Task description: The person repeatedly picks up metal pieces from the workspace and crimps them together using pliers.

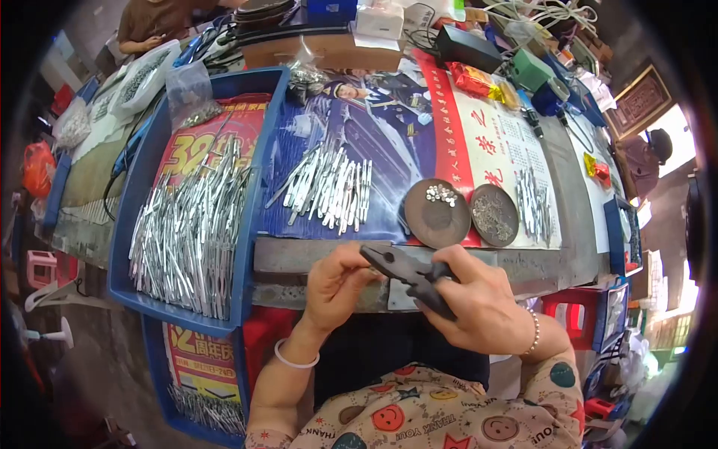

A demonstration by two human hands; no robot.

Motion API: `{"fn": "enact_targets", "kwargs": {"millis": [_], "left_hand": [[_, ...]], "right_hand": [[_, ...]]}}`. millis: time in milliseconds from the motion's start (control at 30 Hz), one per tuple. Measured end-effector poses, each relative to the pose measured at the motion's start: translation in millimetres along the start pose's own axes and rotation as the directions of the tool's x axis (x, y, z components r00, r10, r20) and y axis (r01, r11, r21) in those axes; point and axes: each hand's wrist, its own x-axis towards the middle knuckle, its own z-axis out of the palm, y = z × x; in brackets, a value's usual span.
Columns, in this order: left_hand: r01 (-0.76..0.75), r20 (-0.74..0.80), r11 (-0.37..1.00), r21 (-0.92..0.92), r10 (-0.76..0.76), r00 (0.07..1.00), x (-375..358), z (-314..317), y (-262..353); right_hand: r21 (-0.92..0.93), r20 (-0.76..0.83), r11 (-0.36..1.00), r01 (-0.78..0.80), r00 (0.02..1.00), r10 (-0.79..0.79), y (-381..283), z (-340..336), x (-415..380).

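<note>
My right hand point(482, 303) is wrapped round a pair of dark pliers point(407, 273), whose head points left. At the tip of the pliers, my left hand point(336, 284) has thumb and fingers pinched together; a tiny piece may be between them, too small to make out. Beyond my hands, a pile of flat silver metal strips point(329, 183) lies on a blue poster. Two round brown dishes stand right of it: one point(437, 221) holds small shiny pieces, the other point(495, 215) small metal bits. More strips point(533, 206) lie at the right.
A blue tray point(250, 247) full of metal strips is at the left, with another blue tray point(161, 374) below it. A cardboard box point(321, 52) and a black box point(469, 49) stand at the back. Other people point(153, 22) are at the far left and right.
</note>
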Motion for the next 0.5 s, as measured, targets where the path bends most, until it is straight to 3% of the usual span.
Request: {"fn": "enact_targets", "kwargs": {"millis": [67, 167, 267, 500], "left_hand": [[0.083, -0.072, 0.981, -0.173, -0.097, 0.993, -11.3, 4.1, -1.3], [0.149, -0.102, 0.949, -0.279, -0.183, 0.978, -19.2, 13.2, 22.1], [0.321, -0.105, 0.787, -0.528, -0.435, 0.894, -36.1, 27.7, 42.5], [0.491, -0.019, 0.609, -0.623, -0.639, 0.769, -78.5, 49.4, 43.7]], "right_hand": [[0.099, -0.046, 0.994, -0.038, 0.998, 0.042, -4.7, -7.3, -13.0], [0.101, 0.02, 0.987, -0.122, 0.992, 0.121, -2.8, -7.1, -36.8], [0.101, 0.123, 0.984, -0.15, 0.983, 0.138, 0.7, 7.1, -65.4], [0.16, 0.192, 0.985, -0.064, 0.981, 0.032, 0.9, 27.1, -114.9]]}}
